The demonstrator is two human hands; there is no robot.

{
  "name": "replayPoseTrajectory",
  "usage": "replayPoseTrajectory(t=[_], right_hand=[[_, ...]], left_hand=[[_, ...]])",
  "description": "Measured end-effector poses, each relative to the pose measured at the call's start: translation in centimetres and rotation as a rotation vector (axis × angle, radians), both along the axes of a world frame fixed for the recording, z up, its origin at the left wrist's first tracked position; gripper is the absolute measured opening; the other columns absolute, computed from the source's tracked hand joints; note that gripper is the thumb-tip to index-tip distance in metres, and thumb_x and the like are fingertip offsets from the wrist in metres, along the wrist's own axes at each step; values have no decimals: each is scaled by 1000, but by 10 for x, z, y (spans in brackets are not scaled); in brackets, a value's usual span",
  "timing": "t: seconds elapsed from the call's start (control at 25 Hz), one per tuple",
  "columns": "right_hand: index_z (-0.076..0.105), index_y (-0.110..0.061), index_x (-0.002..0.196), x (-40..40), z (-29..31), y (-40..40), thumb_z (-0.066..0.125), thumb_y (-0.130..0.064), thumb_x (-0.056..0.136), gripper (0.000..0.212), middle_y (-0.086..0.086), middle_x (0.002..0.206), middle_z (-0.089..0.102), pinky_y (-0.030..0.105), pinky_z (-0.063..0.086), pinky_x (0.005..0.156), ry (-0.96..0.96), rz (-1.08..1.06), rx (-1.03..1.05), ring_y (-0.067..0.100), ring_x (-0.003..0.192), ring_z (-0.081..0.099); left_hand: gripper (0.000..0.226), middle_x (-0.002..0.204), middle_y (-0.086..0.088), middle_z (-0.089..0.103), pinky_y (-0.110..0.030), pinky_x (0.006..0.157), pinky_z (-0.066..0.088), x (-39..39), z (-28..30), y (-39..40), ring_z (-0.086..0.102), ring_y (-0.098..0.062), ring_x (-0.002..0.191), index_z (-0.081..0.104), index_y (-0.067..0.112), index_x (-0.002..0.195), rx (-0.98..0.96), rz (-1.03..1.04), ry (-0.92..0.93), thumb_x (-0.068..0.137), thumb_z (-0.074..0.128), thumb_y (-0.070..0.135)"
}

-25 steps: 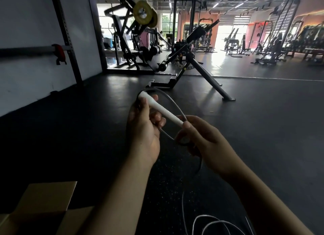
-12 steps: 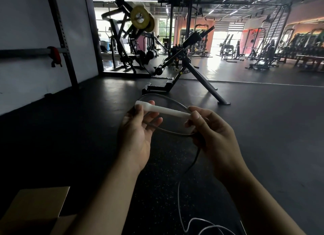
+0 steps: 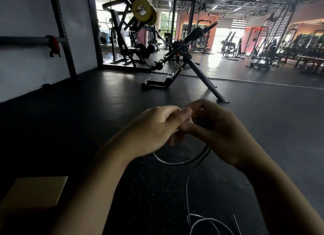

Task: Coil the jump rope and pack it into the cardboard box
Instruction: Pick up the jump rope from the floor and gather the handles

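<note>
My left hand [image 3: 157, 127] and my right hand [image 3: 219, 129] meet in the middle of the head view, fingers curled together around the white jump rope handle [image 3: 190, 120], of which only a small tip shows between them. A loop of the thin grey rope [image 3: 177, 162] hangs below the hands. More rope runs down to loose coils on the floor [image 3: 203, 224]. A flap of the cardboard box [image 3: 35, 191] lies at the lower left.
Black rubber gym floor [image 3: 105, 112] stretches ahead. A black angled bench frame [image 3: 184, 66] stands a short way in front. A white wall with a rack upright [image 3: 63, 35] is on the left, weight machines [image 3: 133, 33] farther back.
The white handle was held out level between both hands; now the hands have closed together over it, hiding it, and the rope loop hangs beneath them instead of around the handle.
</note>
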State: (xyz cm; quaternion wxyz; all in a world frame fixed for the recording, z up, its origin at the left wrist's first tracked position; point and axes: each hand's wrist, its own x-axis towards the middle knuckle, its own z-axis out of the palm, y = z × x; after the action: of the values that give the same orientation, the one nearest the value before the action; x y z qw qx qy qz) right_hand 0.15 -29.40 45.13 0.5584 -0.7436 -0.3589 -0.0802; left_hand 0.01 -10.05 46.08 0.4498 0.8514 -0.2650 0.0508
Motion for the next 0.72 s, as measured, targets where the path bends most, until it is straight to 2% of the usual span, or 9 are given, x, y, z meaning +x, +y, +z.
replayPoseTrajectory(t=[0.08, 0.16, 0.2, 0.28, 0.36, 0.44, 0.52, 0.64, 0.72], right_hand=[[53, -17, 105, 2, 0, -4, 79, -35, 83, 39, 24, 95, 72, 61, 56, 88, 30, -18, 2, 45, 92, 72], [52, -21, 105, 1, 1, -8, 82, -39, 77, 45, 26, 92, 68, 65, 54, 82, 20, -55, -23, 49, 87, 70], [53, -19, 107, 0, 2, -9, 81, -36, 78, 44, 22, 87, 68, 60, 56, 75, 6, -73, -26, 45, 81, 69], [57, -11, 108, -2, 6, -12, 73, -35, 86, 37, 7, 77, 69, 40, 50, 62, -19, -109, 27, 27, 68, 65], [62, -5, 104, -3, 6, -17, 62, -47, 92, 44, 4, 75, 65, 36, 45, 63, 7, -150, 127, 17, 67, 58], [67, -5, 103, -2, 2, -20, 54, -67, 90, 64, 6, 78, 64, 39, 45, 63, 81, -188, 201, 20, 69, 57], [73, -12, 103, 0, -6, -18, 50, -78, 83, 73, 9, 81, 65, 36, 47, 62, 182, -193, 240, 21, 71, 59], [73, -12, 105, -1, -21, -2, 50, -79, 83, 74, 13, 83, 67, 41, 46, 59, 267, -114, 234, 26, 65, 57], [69, -12, 109, -7, -28, 12, 48, -66, 92, 60, 16, 84, 68, 45, 46, 61, 249, -76, 180, 28, 65, 56]], left_hand=[[36, 63, 10, 61, -36, 62, 47, -1, -2, 0, 54, -12, 58, 67, 36, 83, -6, -41, 75, 101, 41, 52], [37, 62, 10, 51, -36, 61, 41, -2, -3, 2, 47, -12, 59, 66, 37, 80, 10, -85, 99, 99, 40, 55], [39, 62, 11, 49, -34, 61, 40, -2, -4, 1, 45, -11, 60, 66, 36, 82, 0, -93, 102, 96, 39, 59], [44, 61, 14, 50, -23, 59, 40, -1, -6, -1, 44, -6, 58, 67, 28, 88, -50, -64, 73, 91, 40, 63], [42, 60, 15, 48, -20, 56, 36, 0, -6, -4, 42, -3, 56, 64, 21, 87, -253, -44, 76, 90, 46, 58], [39, 61, 12, 43, -24, 55, 32, 0, -3, -8, 38, -6, 56, 59, 15, 88, -515, -48, 119, 91, 47, 52], [36, 63, 7, 38, -26, 58, 32, -1, -1, -14, 34, -8, 57, 54, 13, 90, -784, -85, 163, 94, 45, 48], [32, 66, 8, 35, -22, 59, 35, 4, 4, -19, 33, -7, 57, 51, 18, 88, -1175, -142, 155, 103, 38, 43], [36, 67, 9, 36, -20, 60, 40, 7, 6, -18, 35, -6, 58, 50, 21, 86, -1371, -134, 126, 107, 33, 45]])
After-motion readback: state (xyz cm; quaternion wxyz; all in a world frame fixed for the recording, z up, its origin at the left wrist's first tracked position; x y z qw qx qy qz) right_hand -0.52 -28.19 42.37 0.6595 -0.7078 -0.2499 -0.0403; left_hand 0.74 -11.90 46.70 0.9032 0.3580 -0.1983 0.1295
